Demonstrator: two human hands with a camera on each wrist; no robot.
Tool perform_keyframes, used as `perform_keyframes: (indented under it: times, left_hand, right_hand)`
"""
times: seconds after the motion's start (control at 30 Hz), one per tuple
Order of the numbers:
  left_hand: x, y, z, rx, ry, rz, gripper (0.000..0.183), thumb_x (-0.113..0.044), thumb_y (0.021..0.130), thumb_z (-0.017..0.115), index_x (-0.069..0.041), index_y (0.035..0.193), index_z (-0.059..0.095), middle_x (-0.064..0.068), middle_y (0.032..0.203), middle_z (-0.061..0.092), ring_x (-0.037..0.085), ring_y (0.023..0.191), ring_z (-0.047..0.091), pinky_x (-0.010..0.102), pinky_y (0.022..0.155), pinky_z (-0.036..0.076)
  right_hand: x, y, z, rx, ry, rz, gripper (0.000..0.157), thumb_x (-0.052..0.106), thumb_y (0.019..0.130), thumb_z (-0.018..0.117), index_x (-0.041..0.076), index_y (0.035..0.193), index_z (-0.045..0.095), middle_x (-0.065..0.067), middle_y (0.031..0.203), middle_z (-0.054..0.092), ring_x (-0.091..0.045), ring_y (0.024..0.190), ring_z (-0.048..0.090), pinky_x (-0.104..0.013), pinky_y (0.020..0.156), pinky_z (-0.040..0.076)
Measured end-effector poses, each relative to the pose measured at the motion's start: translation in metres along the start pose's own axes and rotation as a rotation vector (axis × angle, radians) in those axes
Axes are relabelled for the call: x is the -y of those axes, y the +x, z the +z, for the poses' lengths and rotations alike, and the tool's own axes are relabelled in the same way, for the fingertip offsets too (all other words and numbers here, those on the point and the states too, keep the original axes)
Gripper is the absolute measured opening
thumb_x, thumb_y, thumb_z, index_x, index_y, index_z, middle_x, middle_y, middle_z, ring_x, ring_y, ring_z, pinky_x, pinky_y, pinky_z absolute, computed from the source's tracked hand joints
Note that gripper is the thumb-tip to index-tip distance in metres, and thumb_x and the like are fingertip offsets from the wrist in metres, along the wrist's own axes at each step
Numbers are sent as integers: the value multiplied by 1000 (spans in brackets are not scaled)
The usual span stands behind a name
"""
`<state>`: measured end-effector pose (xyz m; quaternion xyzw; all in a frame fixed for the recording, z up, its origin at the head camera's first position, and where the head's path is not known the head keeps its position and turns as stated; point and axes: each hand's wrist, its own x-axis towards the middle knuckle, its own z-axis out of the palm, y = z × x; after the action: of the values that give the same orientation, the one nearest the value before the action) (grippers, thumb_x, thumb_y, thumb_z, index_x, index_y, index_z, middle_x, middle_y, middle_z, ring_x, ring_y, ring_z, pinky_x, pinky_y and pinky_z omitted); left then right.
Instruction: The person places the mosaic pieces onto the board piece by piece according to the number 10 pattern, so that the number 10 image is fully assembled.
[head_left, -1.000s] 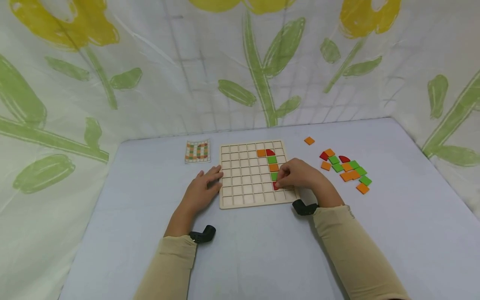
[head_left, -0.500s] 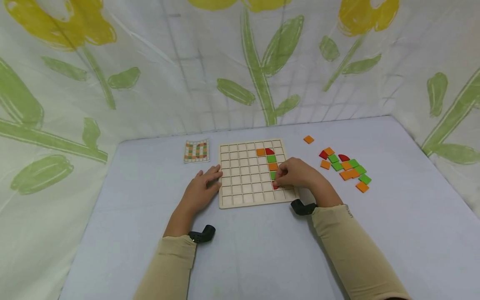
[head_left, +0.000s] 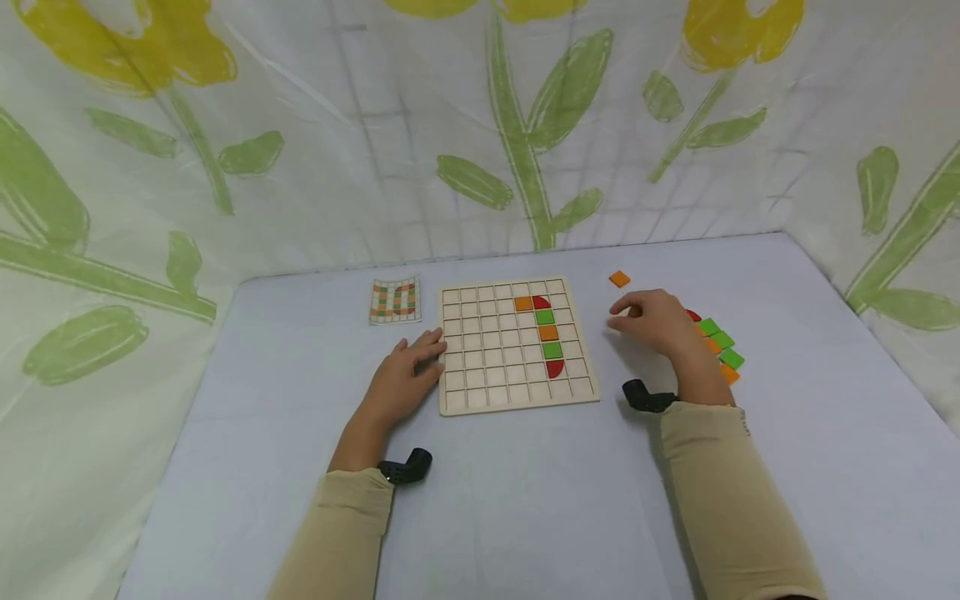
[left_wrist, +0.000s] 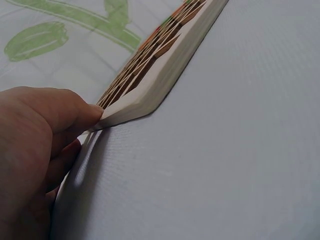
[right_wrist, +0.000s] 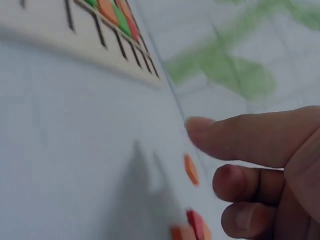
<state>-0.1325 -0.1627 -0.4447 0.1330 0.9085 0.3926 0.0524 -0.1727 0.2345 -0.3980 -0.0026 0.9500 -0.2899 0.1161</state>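
A square wooden grid board [head_left: 474, 367] lies on the table. In one column stand a red rounded piece [head_left: 542, 302], a green tile [head_left: 543, 317], an orange tile [head_left: 549, 332], another green tile [head_left: 552, 350] and a lower red rounded piece [head_left: 555, 368]. One more orange tile [head_left: 522, 303] is left of the top red piece. Fingers of my left hand [head_left: 403, 379] touch the board's left edge; the left wrist view shows the thumb [left_wrist: 82, 111] against its corner. Between board and loose tiles, my right hand [head_left: 660, 323] hovers with loosely bent fingers, holding nothing.
Several loose green, orange and red pieces [head_left: 723, 340] lie to the right, partly hidden by my right hand. A lone orange tile [head_left: 619, 279] is farther back. Left of the board lies a patterned card [head_left: 395, 302]. A flower-painted curtain [head_left: 300, 167] hangs behind the table.
My right hand has let go of the lower red piece, which stays on the board, and has moved right and back towards the loose pieces. The left hand has not moved.
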Motion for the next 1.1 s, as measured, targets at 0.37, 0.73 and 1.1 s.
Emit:
perform_keyframes:
  times: [0.37, 0.73, 1.1]
  left_hand:
    - [3, 0, -1, 6, 12, 2, 41, -22, 98, 60, -9, 137, 59, -4, 154, 42, 16, 145, 35, 39, 127, 11]
    - [4, 1, 0, 4, 3, 7, 41, -22, 98, 60, -9, 137, 59, -4, 154, 42, 15, 145, 35, 39, 127, 10]
    - [3, 0, 1, 11, 4, -3, 41, -22, 98, 60, -9, 137, 59, -4, 154, 41, 15, 146, 35, 39, 127, 10]
  right_hand:
    - [-46, -12, -31, 103, 4, 156, 51, 45, 86, 71, 10, 123, 63, -16, 108, 56, -29, 95, 50, -33, 72, 45]
    - [-50, -8, -28, 88, -6, 155, 47, 41, 86, 72, 6, 116, 65, -9, 90, 53, -27, 88, 48, -31, 67, 40]
    - [-31, -3, -11, 58, 24, 35, 38, 36, 84, 74, 11, 112, 69, -5, 85, 55, -23, 85, 48, -29, 66, 41]
